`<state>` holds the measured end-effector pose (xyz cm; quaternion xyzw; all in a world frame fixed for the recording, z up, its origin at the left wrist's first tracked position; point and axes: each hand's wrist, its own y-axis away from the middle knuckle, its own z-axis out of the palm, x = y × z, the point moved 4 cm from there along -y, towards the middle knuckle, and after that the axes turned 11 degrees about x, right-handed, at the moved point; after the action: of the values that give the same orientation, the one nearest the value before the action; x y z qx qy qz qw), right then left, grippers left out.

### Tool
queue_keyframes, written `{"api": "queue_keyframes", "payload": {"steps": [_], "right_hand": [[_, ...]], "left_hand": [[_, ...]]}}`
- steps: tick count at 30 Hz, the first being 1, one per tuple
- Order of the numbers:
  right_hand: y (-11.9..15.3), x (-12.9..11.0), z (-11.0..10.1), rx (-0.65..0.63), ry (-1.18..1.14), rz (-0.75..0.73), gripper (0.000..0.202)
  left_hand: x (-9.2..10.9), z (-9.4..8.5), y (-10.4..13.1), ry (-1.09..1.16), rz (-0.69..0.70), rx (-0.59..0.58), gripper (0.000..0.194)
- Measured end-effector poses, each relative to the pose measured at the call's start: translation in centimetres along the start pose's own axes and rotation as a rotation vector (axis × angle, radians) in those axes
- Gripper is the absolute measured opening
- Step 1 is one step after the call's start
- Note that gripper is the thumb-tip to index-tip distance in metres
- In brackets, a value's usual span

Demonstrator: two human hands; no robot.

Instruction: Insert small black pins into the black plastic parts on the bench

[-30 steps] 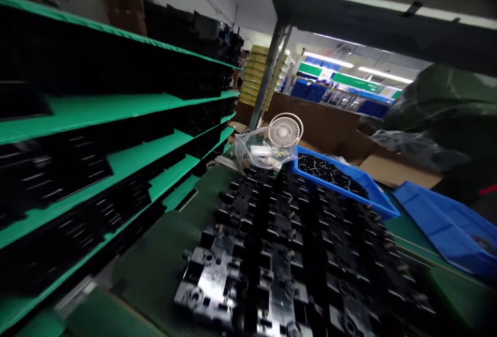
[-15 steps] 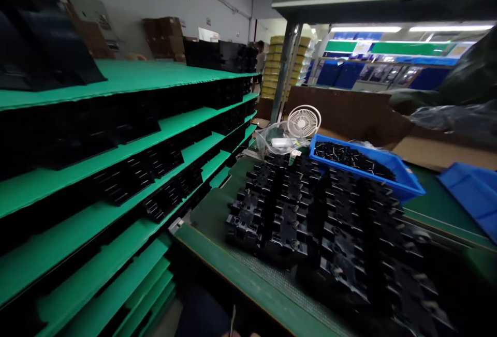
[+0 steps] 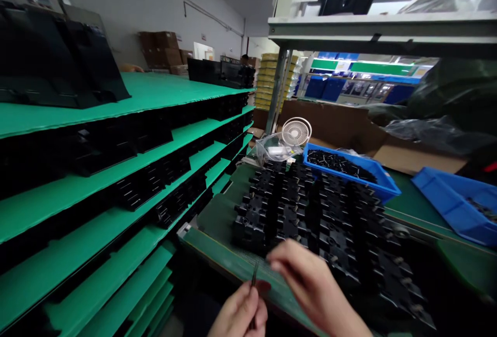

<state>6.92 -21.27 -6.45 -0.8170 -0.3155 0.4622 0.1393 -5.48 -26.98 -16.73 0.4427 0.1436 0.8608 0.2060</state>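
Note:
My left hand (image 3: 243, 308) is at the bottom centre, closed around a thin, dark, pointed tool that looks like tweezers (image 3: 254, 275), tip upward. A small reddish blur beside the tool cannot be made out. Just right of it and higher, my right hand (image 3: 306, 280) is smeared by motion, its fingers bent toward the tool. Whether it holds anything does not show. Behind both hands, rows of black moulded plastic parts (image 3: 289, 218) with small metal pieces on top cover much of the green bench (image 3: 217, 213).
To the left stands a rack of green shelves (image 3: 163, 88) with black parts. A blue bin (image 3: 388, 184) of small black pieces sits behind the rows, a second blue bin (image 3: 438, 197) to its right. A white fan (image 3: 295, 132) and a clear plastic bag (image 3: 267, 148) lie farther back.
Both hands have come up into view from the bottom edge, the left with the tool. My view has tilted up and turned slightly right, showing more of the upper shelf and second bin.

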Motion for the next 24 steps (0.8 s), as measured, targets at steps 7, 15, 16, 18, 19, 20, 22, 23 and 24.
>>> {"api": "queue_keyframes", "payload": {"steps": [7, 15, 16, 18, 19, 20, 22, 23, 24], "right_hand": [[-9.3, 3.4, 1.8, 0.098, 0.274, -0.003, 0.018], [-9.9, 6.2, 5.0, 0.004, 0.372, 0.03, 0.03], [-9.9, 6.4, 5.1, -0.001, 0.378, 0.036, 0.03], [-10.1, 6.4, 5.1, -0.015, 0.385, 0.041, 0.032], [-10.1, 6.2, 5.0, -0.022, 0.39, 0.037, 0.033], [-10.1, 5.9, 4.9, -0.025, 0.394, 0.03, 0.035], [-9.9, 4.8, 4.4, -0.018, 0.38, 0.018, 0.035], [-9.6, 4.0, 4.2, -0.016, 0.354, 0.02, 0.032], [-9.2, 3.2, 3.9, -0.023, 0.313, 0.03, 0.027]], "left_hand": [[1.8, -2.7, -1.3, -0.063, 0.096, 0.2, 0.057], [5.4, -3.4, -1.0, -0.399, 0.303, 0.254, 0.051], [5.6, -3.4, -1.0, -0.418, 0.321, 0.256, 0.049], [5.8, -3.5, -1.2, -0.45, 0.35, 0.259, 0.047], [5.9, -3.5, -1.2, -0.466, 0.36, 0.264, 0.046], [6.0, -3.5, -1.2, -0.486, 0.371, 0.272, 0.045], [6.3, -3.6, -1.0, -0.542, 0.398, 0.301, 0.045], [6.5, -3.6, -0.9, -0.581, 0.414, 0.321, 0.044], [6.7, -3.6, -0.9, -0.625, 0.431, 0.344, 0.043]]}}
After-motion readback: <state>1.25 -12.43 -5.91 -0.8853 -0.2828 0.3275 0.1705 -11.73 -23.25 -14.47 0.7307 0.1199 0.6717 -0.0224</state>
